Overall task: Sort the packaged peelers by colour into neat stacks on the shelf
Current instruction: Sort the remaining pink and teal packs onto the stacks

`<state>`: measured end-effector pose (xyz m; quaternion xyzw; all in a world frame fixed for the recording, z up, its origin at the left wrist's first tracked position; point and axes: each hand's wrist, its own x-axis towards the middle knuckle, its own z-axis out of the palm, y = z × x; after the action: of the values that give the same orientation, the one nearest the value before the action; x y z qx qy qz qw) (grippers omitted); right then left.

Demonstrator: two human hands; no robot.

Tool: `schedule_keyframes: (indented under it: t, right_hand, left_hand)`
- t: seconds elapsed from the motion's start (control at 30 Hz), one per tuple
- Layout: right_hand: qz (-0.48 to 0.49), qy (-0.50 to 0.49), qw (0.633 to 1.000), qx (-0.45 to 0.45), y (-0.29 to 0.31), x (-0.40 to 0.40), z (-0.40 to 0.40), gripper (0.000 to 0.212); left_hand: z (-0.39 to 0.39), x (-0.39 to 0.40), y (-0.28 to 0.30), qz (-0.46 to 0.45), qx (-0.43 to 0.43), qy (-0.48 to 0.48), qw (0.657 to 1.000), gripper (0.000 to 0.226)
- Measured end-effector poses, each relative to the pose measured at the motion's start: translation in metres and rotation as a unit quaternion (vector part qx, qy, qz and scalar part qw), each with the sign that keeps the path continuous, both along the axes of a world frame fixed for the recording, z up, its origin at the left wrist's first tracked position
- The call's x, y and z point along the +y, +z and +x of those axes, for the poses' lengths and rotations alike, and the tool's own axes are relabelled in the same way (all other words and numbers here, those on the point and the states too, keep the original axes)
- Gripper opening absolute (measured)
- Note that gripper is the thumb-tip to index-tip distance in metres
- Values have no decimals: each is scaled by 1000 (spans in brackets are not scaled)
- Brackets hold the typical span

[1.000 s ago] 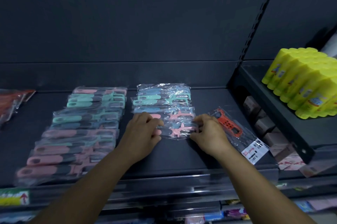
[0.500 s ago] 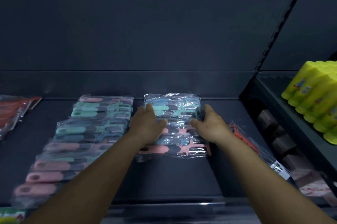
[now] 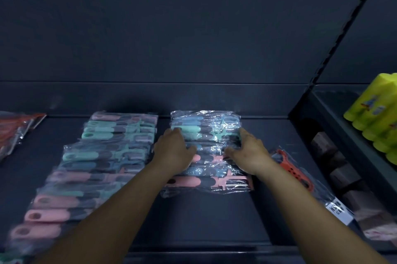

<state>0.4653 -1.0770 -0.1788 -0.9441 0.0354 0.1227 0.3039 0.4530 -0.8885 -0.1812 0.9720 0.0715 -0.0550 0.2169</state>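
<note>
Squaring the peeler stack point(image 3: 206, 152) toward the shelf point(image 3: 193, 220) back edge, left hand point(image 3: 171, 152) and right hand point(image 3: 247, 152) fingers flat together; best pressing evenly.

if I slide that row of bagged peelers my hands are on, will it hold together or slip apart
Probably slips apart. The row of bagged peelers is loose overlapping packets in glossy clear film, so they likely slide over each other. The left hand and right hand bracket its sides, which should help. Each packet looks light, its film edges floppy.

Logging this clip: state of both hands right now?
Left hand: open, flat on the middle row of packaged peelers.
Right hand: open, on that row's right edge.
</note>
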Motion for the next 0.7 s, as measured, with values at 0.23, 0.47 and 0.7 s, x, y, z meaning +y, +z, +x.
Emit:
schedule_keyframes:
  t: [0.23, 0.47, 0.7]
  right_hand:
    - [-26, 23, 999, -24, 10, 0, -10, 64]
    - [-173, -15, 981, -86, 15, -46, -50, 52]
    - [-196, -76, 977, -40, 8, -87, -71, 40]
  left_hand:
    - [-10, -7, 7, 108, -5, -45, 993, 57]
    - [-38, -54, 17, 120, -67, -219, 966, 49]
    - [-53, -78, 6, 125, -53, -258, 956, 45]
